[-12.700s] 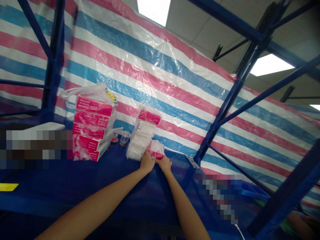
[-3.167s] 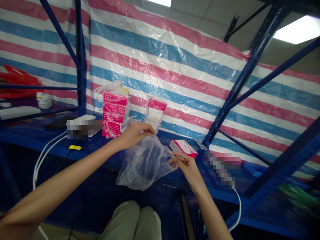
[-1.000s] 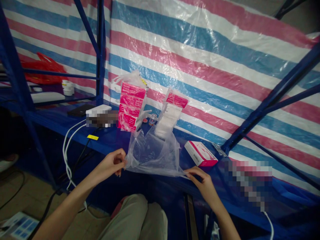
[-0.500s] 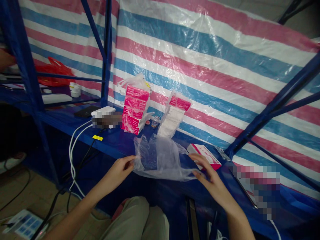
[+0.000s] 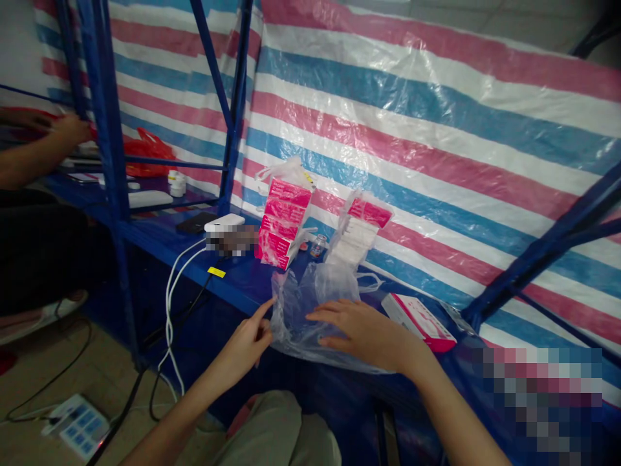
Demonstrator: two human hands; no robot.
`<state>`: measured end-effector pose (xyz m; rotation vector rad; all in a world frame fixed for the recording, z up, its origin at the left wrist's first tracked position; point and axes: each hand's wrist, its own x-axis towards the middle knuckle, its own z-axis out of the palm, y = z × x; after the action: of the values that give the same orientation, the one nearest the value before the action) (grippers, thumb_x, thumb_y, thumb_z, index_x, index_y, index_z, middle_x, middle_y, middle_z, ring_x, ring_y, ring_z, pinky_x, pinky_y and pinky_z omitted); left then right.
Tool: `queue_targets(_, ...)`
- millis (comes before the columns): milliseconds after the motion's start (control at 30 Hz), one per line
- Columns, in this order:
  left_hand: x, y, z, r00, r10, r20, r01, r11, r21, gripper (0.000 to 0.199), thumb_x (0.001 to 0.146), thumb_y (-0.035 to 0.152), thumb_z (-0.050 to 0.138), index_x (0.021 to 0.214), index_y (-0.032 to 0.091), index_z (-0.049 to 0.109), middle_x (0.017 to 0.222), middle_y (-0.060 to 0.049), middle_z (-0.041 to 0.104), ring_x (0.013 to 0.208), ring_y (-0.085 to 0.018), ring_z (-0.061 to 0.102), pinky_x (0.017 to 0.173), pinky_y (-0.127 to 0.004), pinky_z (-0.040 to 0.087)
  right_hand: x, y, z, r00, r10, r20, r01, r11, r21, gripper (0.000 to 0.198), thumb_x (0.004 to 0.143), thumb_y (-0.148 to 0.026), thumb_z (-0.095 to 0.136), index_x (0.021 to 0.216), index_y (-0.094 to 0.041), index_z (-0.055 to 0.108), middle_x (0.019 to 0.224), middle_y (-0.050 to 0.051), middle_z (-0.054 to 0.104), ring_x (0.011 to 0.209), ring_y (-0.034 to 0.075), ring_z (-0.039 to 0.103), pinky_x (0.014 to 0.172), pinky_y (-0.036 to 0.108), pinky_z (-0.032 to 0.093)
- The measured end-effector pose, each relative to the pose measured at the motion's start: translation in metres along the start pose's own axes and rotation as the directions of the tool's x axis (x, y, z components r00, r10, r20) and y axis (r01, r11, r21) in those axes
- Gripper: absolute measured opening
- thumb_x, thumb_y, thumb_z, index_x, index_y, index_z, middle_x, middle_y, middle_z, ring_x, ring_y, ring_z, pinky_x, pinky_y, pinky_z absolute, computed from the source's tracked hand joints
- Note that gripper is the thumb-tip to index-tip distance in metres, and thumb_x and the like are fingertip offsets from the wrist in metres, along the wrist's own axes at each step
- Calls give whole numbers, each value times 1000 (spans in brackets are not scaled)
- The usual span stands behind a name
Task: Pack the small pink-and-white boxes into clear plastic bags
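A clear plastic bag lies spread on the blue shelf near its front edge. My left hand is at the bag's left edge, index finger stretched out against the plastic and the other fingers loosely bent. Over the bag's middle, palm down, is my right hand, its fingers extended and apart; it grips nothing. Just right of that hand lies a pink and white box. Behind the bag stand a wrapped stack of pink boxes and a second wrapped stack showing white sides.
A small glass vial stands between the stacks. To the left are a white device with cables and a yellow tag. Blue posts frame the shelf, with striped sheeting behind. Another person's hand is at far left.
My right hand has left the bag's right edge and moved left over its middle. My left index finger has straightened. The view has shifted, bringing the other person's arms into sight.
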<state>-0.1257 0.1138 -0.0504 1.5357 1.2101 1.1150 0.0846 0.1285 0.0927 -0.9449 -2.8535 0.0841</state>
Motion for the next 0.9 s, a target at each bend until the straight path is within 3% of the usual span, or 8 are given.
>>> queue_targets(100, 1, 6, 3, 999, 24, -28, -22, 998, 57, 69, 77, 22, 42, 141, 20, 15, 60, 7, 42, 40, -7, 38, 38, -17, 36, 8, -14, -1, 997, 23, -77, -20, 999, 34, 37, 87, -36, 47, 123, -28, 50, 120, 5, 55, 108, 21, 52, 90, 35, 40)
queue_targets(233, 3, 16, 22, 986, 121, -119, -87, 963, 254, 63, 76, 14, 39, 138, 14, 27, 59, 5, 44, 48, -10, 42, 50, -21, 34, 55, -20, 23, 942, 258, -213, -261, 965, 16, 43, 86, -50, 42, 107, -17, 58, 86, 9, 64, 80, 21, 61, 72, 33, 46)
queue_targets(333, 1, 20, 35, 985, 137, -108, -101, 954, 284, 64, 75, 11, 40, 137, 13, 27, 59, 5, 45, 51, -11, 44, 54, -22, 34, 81, 0, 47, 909, 325, -261, -341, 940, -18, 39, 78, -45, 58, 101, -13, 61, 77, 9, 65, 81, 24, 61, 70, 32, 46)
queue_targets(400, -2, 17, 39, 987, 136, -91, -111, 966, 233, 68, 74, 10, 40, 140, 16, 23, 59, 6, 44, 51, -10, 44, 52, -21, 34, 88, 18, 58, 908, 350, -230, -344, 937, 67, 26, 75, -27, 64, 96, -13, 63, 75, 8, 66, 79, 23, 62, 69, 31, 47)
queue_targets(467, -4, 12, 40, 987, 135, -82, -122, 982, 145, 71, 75, 11, 41, 141, 18, 16, 57, 7, 42, 47, -9, 42, 49, -20, 34, 90, 34, 62, 900, 407, -158, -360, 896, 260, 19, 74, -15, 59, 92, -13, 64, 68, 6, 66, 65, 19, 63, 61, 28, 47)
queue_targets(633, -5, -4, 35, 996, 44, -77, -60, 972, -226, 73, 84, 38, 43, 142, 19, 2, 54, 8, 46, 35, -7, 41, 34, -17, 34, 79, 60, 59, 837, 526, -147, -327, 697, 638, 40, 72, -12, 52, 111, -18, 52, 65, -1, 66, 44, 11, 57, 48, 22, 45)
queue_targets(800, -3, -12, 31, 1000, -28, -9, 21, 888, -460, 83, 75, 54, 51, 137, 16, 13, 52, 7, 51, 32, -8, 44, 29, -15, 28, 59, 78, 53, 866, 499, -31, -280, 536, 797, 71, 65, -12, 52, 130, -23, 24, 66, -7, 65, 45, 11, 59, 42, 19, 41)
queue_targets(900, -5, -14, 26, 999, -32, 41, 45, 917, -397, 72, 76, 57, 47, 131, 16, 26, 54, 6, 53, 31, -9, 44, 29, -17, 27, 54, 85, 54, 875, 485, 19, -284, 479, 831, 58, 64, -16, 55, 119, -20, 37, 65, -6, 65, 46, 10, 59, 44, 19, 41)
